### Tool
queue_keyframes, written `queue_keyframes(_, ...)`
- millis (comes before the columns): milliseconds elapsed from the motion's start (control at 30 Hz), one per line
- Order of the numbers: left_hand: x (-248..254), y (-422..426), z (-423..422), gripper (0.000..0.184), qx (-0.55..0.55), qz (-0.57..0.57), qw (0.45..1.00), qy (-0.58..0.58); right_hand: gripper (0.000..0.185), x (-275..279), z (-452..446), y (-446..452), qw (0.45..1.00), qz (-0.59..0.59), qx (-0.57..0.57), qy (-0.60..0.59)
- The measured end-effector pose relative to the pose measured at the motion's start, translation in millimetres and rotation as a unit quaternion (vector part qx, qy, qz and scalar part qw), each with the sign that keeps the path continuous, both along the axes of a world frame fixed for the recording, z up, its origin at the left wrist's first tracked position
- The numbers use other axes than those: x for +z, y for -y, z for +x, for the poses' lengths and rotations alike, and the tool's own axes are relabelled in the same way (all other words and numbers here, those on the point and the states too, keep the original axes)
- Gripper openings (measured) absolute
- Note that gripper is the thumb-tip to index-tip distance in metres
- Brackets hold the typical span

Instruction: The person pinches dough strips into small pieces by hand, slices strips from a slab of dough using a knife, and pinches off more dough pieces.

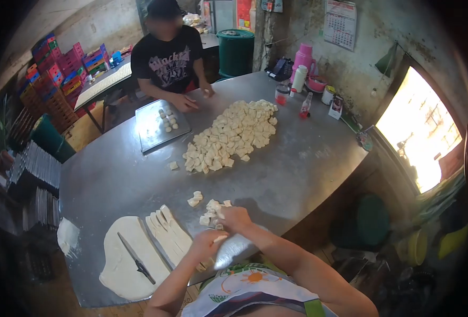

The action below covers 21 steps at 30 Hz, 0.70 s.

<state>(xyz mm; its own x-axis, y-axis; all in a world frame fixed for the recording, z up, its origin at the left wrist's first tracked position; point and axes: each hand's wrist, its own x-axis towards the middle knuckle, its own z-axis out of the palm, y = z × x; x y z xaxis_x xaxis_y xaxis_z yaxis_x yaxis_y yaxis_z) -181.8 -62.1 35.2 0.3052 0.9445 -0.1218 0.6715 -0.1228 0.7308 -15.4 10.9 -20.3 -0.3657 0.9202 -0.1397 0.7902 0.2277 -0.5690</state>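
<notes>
My left hand (208, 244) is closed, with a bit of pale dough (221, 238) showing at its fingertips. Close by, my right hand (235, 218) curls down against a small heap of cut dough pieces (211, 212); its fingertips are partly hidden. Several long dough strips (166, 232) lie left of my hands, some reaching under my left forearm. Farther left, a knife (136, 260) with a dark handle rests on a flat dough sheet (120, 240). Two or three loose dough pieces (195, 199) sit just beyond the small heap.
A large mound of dough pieces (234, 137) covers the middle of the metal table (308, 158). Across it, a person (168, 58) works beside a tray (149, 140) with several dough balls. Flour (68, 235) lies at the left edge; a pink flask (303, 57) and jars stand at the back right.
</notes>
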Motion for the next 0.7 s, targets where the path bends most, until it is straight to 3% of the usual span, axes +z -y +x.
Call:
queue_keyframes(67, 10.2, 14.3, 7.6, 0.030, -0.060, 0.113, 0.979, 0.161, 0.039, -17.4, 15.6, 8.1, 1.000, 0.024, 0.007, -0.006)
queue_keyframes(100, 0.7, 4.8, 7.3, 0.030, -0.071, 0.120, 0.976, 0.167, 0.040, -18.2, 28.5, 2.4, 0.999, 0.046, 0.011, -0.003)
queue_keyframes(133, -17.3, -3.4, -1.5, 0.031, 0.027, 0.081, 0.971, 0.224, 0.040, -22.5, 31.8, 2.2, 0.999, 0.049, 0.000, 0.000)
queue_keyframes(167, -28.9, -4.7, -4.9, 0.032, 0.123, 0.033, 0.953, 0.274, 0.041, -17.2, 21.3, 9.6, 0.986, 0.104, 0.049, -0.122)
queue_keyframes(200, -29.5, -6.1, 1.1, 0.032, 0.111, 0.031, 0.955, 0.274, 0.041, -5.7, 12.8, 14.2, 0.952, 0.162, 0.099, -0.241)
queue_keyframes(267, -24.9, -17.0, 15.2, 0.028, 0.124, 0.234, 0.936, 0.232, 0.038, 40.0, 7.7, 27.5, 0.957, 0.050, 0.158, -0.239)
queue_keyframes(300, -27.2, -12.6, 20.3, 0.027, 0.134, 0.325, 0.913, 0.208, 0.038, 36.1, 4.7, 28.2, 0.958, 0.047, 0.149, -0.239)
queue_keyframes(333, -33.6, -7.5, 16.6, 0.027, 0.131, 0.319, 0.915, 0.208, 0.037, 28.6, -1.5, 28.8, 0.949, 0.063, 0.148, -0.272)
queue_keyframes(400, -47.1, -15.3, -8.1, 0.029, 0.104, 0.139, 0.958, 0.229, 0.036, 20.9, -5.8, 18.4, 0.924, 0.106, 0.153, -0.335)
queue_keyframes(433, -44.8, -19.6, -11.7, 0.029, 0.089, 0.047, 0.967, 0.234, 0.036, 20.2, -3.0, 14.9, 0.923, 0.108, 0.151, -0.336)
queue_keyframes(467, -46.4, -18.0, -9.5, 0.029, 0.087, 0.047, 0.968, 0.232, 0.037, 18.2, -1.4, 13.9, 0.948, 0.094, 0.105, -0.286)
queue_keyframes(533, -35.2, -4.1, 6.9, 0.030, 0.020, 0.017, 1.000, -0.010, 0.038, 12.9, 2.6, 14.1, 0.982, 0.058, 0.014, -0.177)
queue_keyframes(567, -29.9, -0.3, 11.8, 0.031, -0.015, 0.003, 0.991, -0.131, 0.038, 5.2, 9.3, 7.3, 0.982, 0.058, 0.014, -0.178)
queue_keyframes(600, -25.1, -2.2, 12.8, 0.031, -0.019, 0.006, 0.991, -0.133, 0.039, -8.8, 21.1, -7.6, 0.990, 0.052, 0.000, -0.134)
queue_keyframes(700, -20.1, 9.6, 11.7, 0.034, 0.009, 0.068, 0.981, 0.183, 0.040, -30.8, 32.9, -14.2, 0.999, 0.026, -0.018, -0.043)
